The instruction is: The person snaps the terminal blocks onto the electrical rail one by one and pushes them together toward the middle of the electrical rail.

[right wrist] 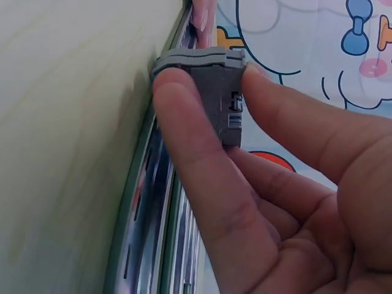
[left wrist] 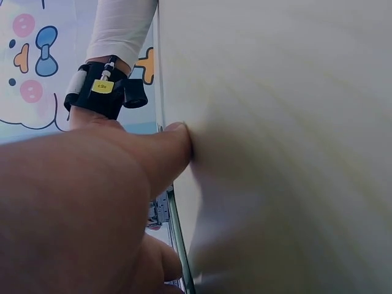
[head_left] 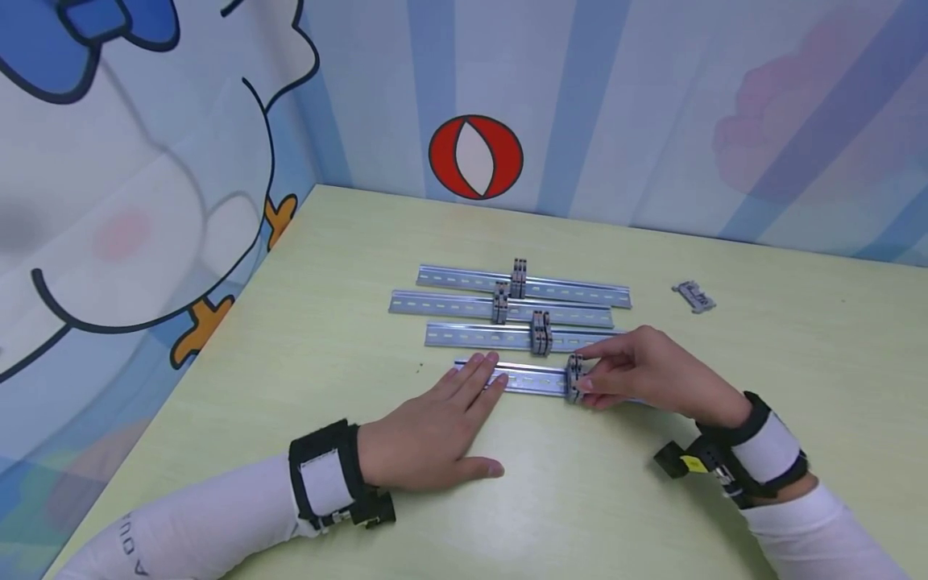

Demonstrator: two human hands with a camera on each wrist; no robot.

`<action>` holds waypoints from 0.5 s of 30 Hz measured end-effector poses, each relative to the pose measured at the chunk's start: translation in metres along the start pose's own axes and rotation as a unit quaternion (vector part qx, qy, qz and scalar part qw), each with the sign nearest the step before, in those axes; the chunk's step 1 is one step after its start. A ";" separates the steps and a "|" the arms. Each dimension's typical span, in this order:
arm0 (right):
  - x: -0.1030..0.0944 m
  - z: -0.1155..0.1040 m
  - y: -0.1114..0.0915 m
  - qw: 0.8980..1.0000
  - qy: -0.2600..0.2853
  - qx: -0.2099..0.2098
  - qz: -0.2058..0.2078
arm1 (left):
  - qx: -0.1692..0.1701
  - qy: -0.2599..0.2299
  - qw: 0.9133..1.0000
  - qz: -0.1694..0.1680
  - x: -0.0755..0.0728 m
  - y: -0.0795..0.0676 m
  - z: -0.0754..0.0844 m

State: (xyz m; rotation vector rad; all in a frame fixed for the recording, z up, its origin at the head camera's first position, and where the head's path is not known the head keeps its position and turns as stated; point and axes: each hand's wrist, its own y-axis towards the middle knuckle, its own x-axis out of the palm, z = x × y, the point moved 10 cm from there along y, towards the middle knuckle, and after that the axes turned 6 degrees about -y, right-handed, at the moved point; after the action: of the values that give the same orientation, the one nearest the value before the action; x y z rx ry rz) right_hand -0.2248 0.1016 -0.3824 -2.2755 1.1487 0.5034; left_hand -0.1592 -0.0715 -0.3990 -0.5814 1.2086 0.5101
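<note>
My left hand (head_left: 435, 431) lies flat with straight fingers, its fingertips on the left end of the nearest slotted metal DIN rail (head_left: 535, 380). Over that rail my right hand (head_left: 648, 374) pinches grey DIN rail terminal blocks (head_left: 573, 380) between thumb and fingers. Close up in the right wrist view, the grey terminal blocks (right wrist: 214, 79) sit at the rail, with a finger on one side and the thumb on the other. The left wrist view is mostly filled by the left hand (left wrist: 73, 202), its thumb against the table.
Behind the nearest rail lie three more rails, including the farthest rail (head_left: 457, 278), each carrying upright grey terminal blocks (head_left: 540, 333). A loose grey terminal block (head_left: 693, 296) lies flat at the right on the table (head_left: 326, 338). A printed wall (head_left: 362, 97) borders the table's back and left.
</note>
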 end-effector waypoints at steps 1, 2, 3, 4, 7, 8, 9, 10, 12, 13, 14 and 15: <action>0.000 0.000 -0.001 1.000 -0.007 -0.002 0.000 | 0.000 0.000 1.000 0.000 0.000 0.000 0.000; -0.001 0.000 -0.001 1.000 -0.012 -0.003 -0.001 | 0.000 -0.001 1.000 0.000 0.000 0.000 0.000; -0.001 0.000 -0.002 1.000 -0.017 -0.003 -0.001 | 0.001 -0.002 1.000 0.000 0.001 0.000 0.000; -0.001 -0.001 -0.002 1.000 -0.020 -0.004 -0.003 | 0.001 -0.003 1.000 0.000 0.001 0.000 0.000; 0.000 -0.001 -0.003 1.000 -0.019 -0.004 -0.008 | 0.005 -0.002 1.000 0.004 0.001 0.000 0.000; 0.000 -0.001 -0.003 1.000 -0.018 -0.005 -0.011 | 0.006 -0.001 1.000 0.006 0.001 0.000 0.000; 0.000 -0.002 -0.003 1.000 -0.018 -0.004 -0.012 | 0.006 -0.001 1.000 0.007 0.000 0.000 0.000; 0.000 -0.002 -0.003 1.000 -0.020 -0.001 -0.011 | 0.007 0.000 1.000 0.009 0.000 0.000 0.000; -0.003 -0.001 -0.003 1.000 -0.027 0.005 -0.004 | 0.006 0.000 1.000 0.009 0.000 0.000 0.000; -0.005 0.000 -0.004 0.999 -0.035 0.011 0.003 | 0.006 0.000 1.000 0.008 0.000 0.000 0.000; -0.008 0.000 -0.004 0.999 -0.037 0.014 0.009 | 0.005 0.000 1.000 0.008 0.000 0.000 0.000; -0.011 0.001 -0.005 0.999 -0.039 0.017 0.015 | 0.004 0.000 1.000 0.007 0.000 0.000 0.000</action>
State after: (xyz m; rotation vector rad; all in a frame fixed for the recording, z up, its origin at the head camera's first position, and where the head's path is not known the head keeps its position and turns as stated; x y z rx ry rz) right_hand -0.2270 0.1114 -0.3760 -2.1929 1.1455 0.5736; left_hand -0.1594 -0.0717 -0.3990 -0.5673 1.2147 0.5165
